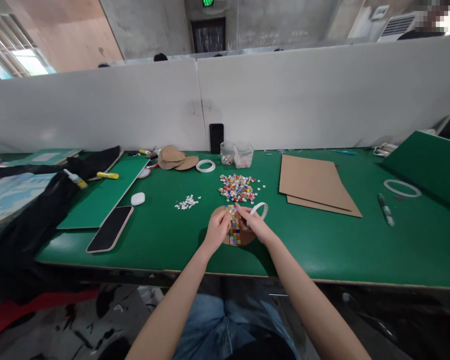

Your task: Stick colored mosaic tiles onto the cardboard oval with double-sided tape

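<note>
On the green table, a round cardboard piece (247, 239) carries a band of small coloured mosaic tiles (235, 233) down its middle. My left hand (218, 228) is closed in a pinch over the left side of the band; whatever its fingertips hold is too small to make out. My right hand (258, 226) is curled on the right side, its fingertips close to the left ones at the top of the band. A white tape roll (263, 212) stands on edge within that hand's grip. Just beyond lies a heap of loose coloured tiles (238, 188).
White scraps (187, 202) lie left of the heap. Farther left are a phone (110, 229) and a white case (138, 199). Two clear containers (243, 156), cardboard discs (171, 156) and another tape roll (205, 166) stand behind. Cardboard sheets (311, 180) and a marker (386, 210) lie right.
</note>
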Tool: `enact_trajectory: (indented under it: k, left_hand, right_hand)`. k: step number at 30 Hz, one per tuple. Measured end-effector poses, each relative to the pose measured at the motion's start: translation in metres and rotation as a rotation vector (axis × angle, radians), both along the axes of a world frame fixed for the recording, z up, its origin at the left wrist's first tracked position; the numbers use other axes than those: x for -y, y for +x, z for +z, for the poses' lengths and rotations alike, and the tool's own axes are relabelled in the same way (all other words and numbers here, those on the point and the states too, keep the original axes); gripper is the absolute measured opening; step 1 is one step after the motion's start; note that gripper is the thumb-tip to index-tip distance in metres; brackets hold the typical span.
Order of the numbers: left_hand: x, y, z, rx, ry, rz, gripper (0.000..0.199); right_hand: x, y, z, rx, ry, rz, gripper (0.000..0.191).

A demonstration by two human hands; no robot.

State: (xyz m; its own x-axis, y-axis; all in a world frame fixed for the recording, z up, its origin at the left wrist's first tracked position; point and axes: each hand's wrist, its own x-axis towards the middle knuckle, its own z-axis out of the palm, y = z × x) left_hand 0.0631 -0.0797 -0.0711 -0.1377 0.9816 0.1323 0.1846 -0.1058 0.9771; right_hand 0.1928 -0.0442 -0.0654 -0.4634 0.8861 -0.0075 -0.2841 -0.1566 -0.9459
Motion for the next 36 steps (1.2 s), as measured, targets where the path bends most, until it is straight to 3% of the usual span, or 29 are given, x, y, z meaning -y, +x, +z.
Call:
enact_trajectory:
  k: [3,11,22,36]
  left_hand:
    - [0.000,0.000,-0.001,0.010,-0.012,-0.096,0.035]
    - [-0.003,-0.002,-0.002,0.064,-0.026,-0.131,0.031]
    - [-0.003,-0.001,0.001,0.021,0.004,-0.074,0.030]
    - [-0.003,-0.003,0.001,-0.023,0.033,-0.047,0.026]
  right_hand:
    - [0.004,-0.010,-0.004,0.031,0.046,-0.025,0.048]
    - [0.007,-0.016,-0.008,0.081,0.105,-0.072,0.048]
    - [0.006,-0.008,-0.004,0.071,-0.012,0.029,0.045]
    - [0.003,-0.003,-0.007,0.039,-0.043,0.052,0.041]
